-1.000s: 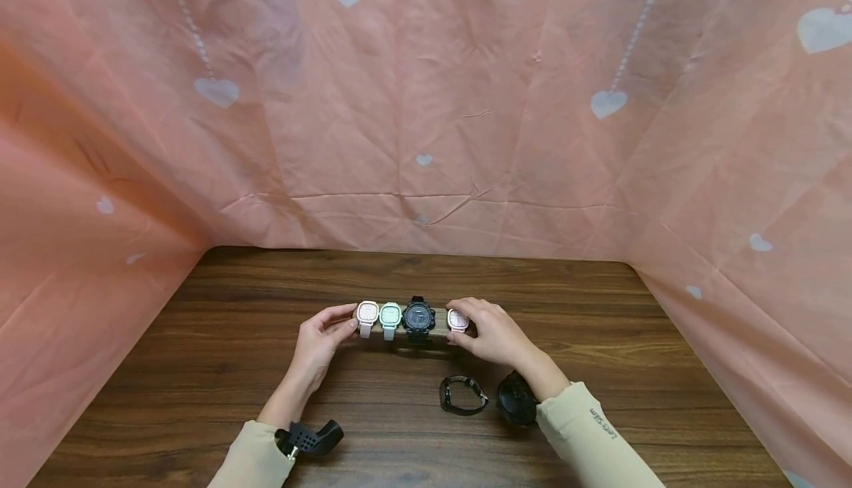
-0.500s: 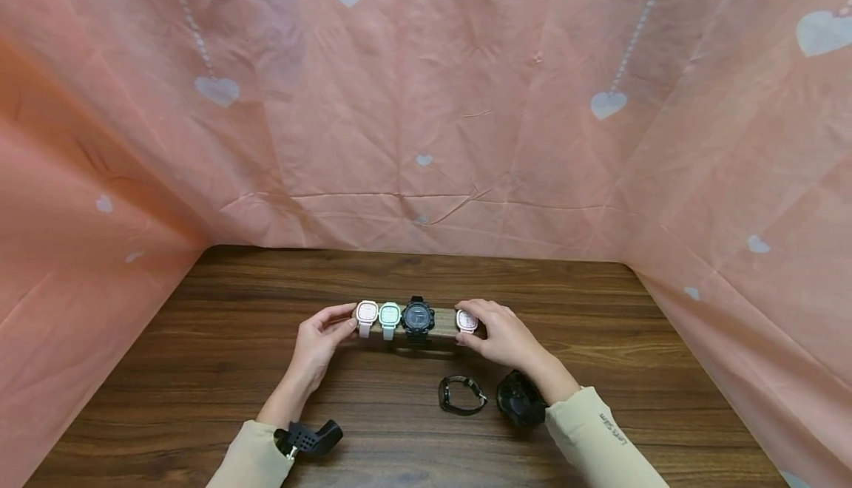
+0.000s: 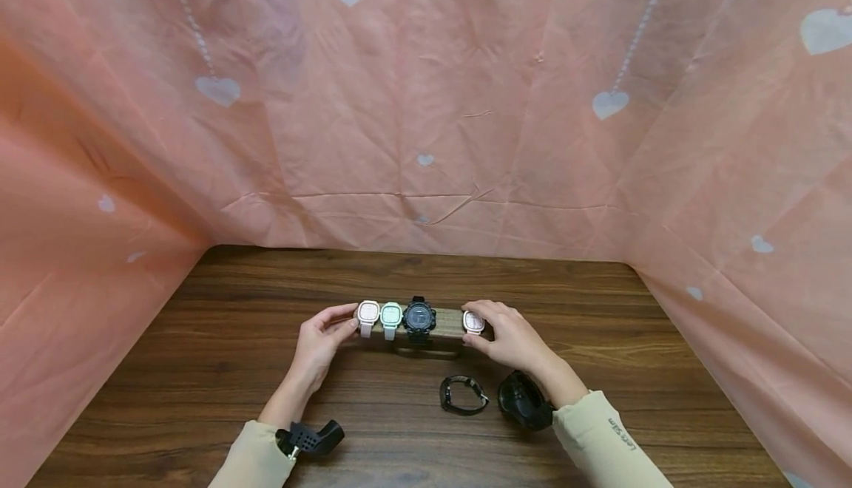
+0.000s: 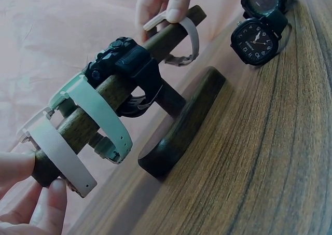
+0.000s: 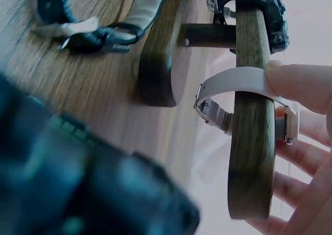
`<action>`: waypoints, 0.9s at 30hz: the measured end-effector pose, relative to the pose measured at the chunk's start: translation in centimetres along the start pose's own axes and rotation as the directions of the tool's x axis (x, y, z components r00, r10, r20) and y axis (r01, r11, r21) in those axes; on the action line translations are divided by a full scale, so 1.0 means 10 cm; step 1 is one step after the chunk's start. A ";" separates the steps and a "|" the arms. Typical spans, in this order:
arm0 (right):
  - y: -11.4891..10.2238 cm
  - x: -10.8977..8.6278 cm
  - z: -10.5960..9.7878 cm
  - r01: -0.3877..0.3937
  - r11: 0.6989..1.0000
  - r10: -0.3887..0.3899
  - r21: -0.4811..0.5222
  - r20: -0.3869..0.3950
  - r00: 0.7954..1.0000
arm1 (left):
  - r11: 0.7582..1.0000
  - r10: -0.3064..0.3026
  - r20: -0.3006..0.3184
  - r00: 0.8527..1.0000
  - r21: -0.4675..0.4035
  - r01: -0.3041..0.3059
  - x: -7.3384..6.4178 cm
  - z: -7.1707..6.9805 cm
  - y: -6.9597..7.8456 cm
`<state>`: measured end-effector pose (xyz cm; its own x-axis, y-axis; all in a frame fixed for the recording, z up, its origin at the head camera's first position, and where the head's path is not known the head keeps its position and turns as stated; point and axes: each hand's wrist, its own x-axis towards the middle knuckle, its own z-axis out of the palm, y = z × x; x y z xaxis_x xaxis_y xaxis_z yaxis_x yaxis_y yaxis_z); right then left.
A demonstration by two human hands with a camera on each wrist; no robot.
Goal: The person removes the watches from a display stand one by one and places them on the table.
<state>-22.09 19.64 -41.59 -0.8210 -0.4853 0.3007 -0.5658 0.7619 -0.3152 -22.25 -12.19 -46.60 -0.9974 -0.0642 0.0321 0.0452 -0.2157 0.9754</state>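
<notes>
Pink cloth [image 3: 426,103], printed with hearts, is hung behind the bench [image 3: 200,370]. At left, the tip of the wooden bar [image 3: 449,323] is pinched by the left grip [image 3: 318,344]; beside it, a pale watch [image 3: 369,313], a mint watch [image 3: 391,316] and a black watch [image 3: 419,317] are looped. Near the right end, a pink watch [image 3: 473,322] is pinched by the right grip [image 3: 509,333]; its positioning seems in hand, and a careful release, wooden bar steadied, seems called for.

Head view looks forward, down; wrist views (nearer) share the wooden stand [image 4: 184,123].
</notes>
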 end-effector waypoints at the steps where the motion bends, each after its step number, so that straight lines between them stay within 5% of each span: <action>1: 0.00 -0.01 -0.01 -0.005 1.000 0.005 0.002 -0.003 1.000 | 1.000 0.001 -0.002 1.000 -0.001 -0.001 0.00 0.00 0.00; 27: 0.12 -0.12 -0.02 -0.005 1.000 0.005 0.011 -0.077 0.997 | 1.000 -0.002 -0.004 1.000 0.007 0.002 -0.01 -0.03 0.00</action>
<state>-21.72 21.23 -42.11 -0.8157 -0.4465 0.3678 -0.5628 0.7595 -0.3261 -22.18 -12.49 -46.67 -0.9973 -0.0673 0.0289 0.0425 -0.2091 0.9770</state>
